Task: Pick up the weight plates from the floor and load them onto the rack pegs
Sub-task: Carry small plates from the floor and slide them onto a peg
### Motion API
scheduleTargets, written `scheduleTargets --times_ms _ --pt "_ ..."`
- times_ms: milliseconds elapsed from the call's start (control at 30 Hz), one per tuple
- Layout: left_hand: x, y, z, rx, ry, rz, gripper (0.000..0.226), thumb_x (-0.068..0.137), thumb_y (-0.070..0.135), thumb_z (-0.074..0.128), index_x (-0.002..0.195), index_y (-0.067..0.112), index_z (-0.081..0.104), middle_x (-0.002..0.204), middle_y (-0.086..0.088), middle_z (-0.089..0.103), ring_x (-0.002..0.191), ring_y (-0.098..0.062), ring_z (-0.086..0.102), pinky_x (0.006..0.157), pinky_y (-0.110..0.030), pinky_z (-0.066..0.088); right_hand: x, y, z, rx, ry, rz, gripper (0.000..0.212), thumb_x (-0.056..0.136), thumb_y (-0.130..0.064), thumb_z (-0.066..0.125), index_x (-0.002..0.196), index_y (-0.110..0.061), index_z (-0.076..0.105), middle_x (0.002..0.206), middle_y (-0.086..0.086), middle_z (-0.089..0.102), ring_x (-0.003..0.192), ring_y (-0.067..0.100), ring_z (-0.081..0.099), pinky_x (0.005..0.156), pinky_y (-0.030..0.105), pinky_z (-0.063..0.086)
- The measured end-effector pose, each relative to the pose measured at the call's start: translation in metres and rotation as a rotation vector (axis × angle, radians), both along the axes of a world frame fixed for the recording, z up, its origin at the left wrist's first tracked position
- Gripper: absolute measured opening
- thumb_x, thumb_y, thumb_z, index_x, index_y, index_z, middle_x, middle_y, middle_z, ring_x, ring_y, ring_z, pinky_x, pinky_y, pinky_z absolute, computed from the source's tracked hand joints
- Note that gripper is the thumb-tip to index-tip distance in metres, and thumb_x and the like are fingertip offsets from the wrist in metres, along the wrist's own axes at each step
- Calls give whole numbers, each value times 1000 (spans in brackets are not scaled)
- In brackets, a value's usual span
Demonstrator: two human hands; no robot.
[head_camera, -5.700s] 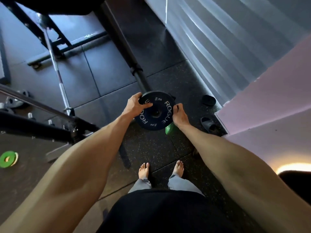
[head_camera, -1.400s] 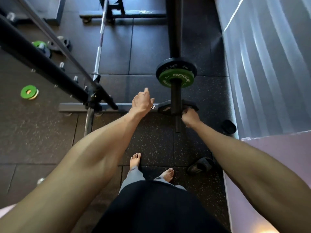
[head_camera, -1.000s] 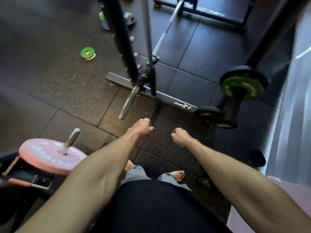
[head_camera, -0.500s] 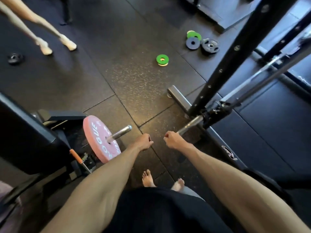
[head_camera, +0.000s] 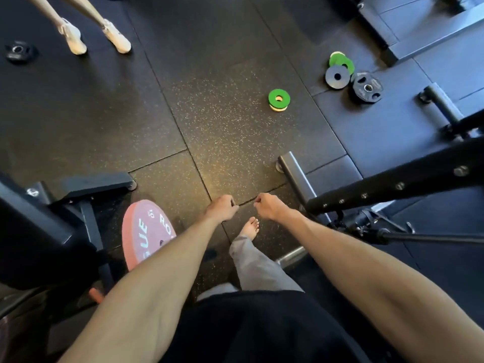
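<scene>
Both hands are out in front at waist height, close together but not touching. The left hand [head_camera: 222, 208] and the right hand [head_camera: 269, 209] each have their fingers loosely curled and hold nothing.

Beyond the hands and slightly to the right, a small green plate [head_camera: 279, 96] lies flat on the rubber floor [head_camera: 222, 127], stacked on a pale yellow plate [head_camera: 278, 108]. Further off and more to the right is a cluster of plates: two overlapping green ones [head_camera: 340, 61], a grey plate [head_camera: 337, 76] touching them, and a black plate with grip holes [head_camera: 367, 87] just beside the grey one. Far to the left of the hands, a small black plate [head_camera: 17, 50] lies alone on the floor.

Below and to the left of the left hand, a pink bumper plate [head_camera: 148, 231] stands upright on a storage stand, partly hidden by the left forearm. To the right of the right hand, a black rack upright [head_camera: 392, 187] with bolt holes slants across the view, and its steel base foot [head_camera: 293, 169] rests on the floor just beyond that hand.

Directly under the hands a bare foot [head_camera: 251, 226] steps forward. At the far upper left, another person's two feet in pale shoes [head_camera: 70, 38] stand on the floor.
</scene>
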State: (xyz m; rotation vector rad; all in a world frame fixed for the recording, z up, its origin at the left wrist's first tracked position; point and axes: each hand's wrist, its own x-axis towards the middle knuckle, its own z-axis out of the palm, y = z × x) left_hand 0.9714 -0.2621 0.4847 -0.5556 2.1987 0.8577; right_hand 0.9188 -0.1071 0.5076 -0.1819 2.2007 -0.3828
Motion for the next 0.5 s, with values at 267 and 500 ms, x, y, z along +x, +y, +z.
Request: scheduleTargets --times_ms 267,500 --pt "-159 -8 -23 42 14 13 19 95 29 57 102 13 64 109 -10 69 101 -28 62 87 -36 49 -158 -21 -28 32 -36 -12 32 102 -17 44 122 -2 63 119 15 68 106 30 66 92 38 52" --pt "-295 -36 -97 -18 -29 -60 15 89 39 57 79 29 54 126 -17 61 126 -40 47 107 -56 37 -277 -44 -99 27 -80 -80 33 102 -18 44 125 -2 61 123 16 67 112 33 64 95 39 51"
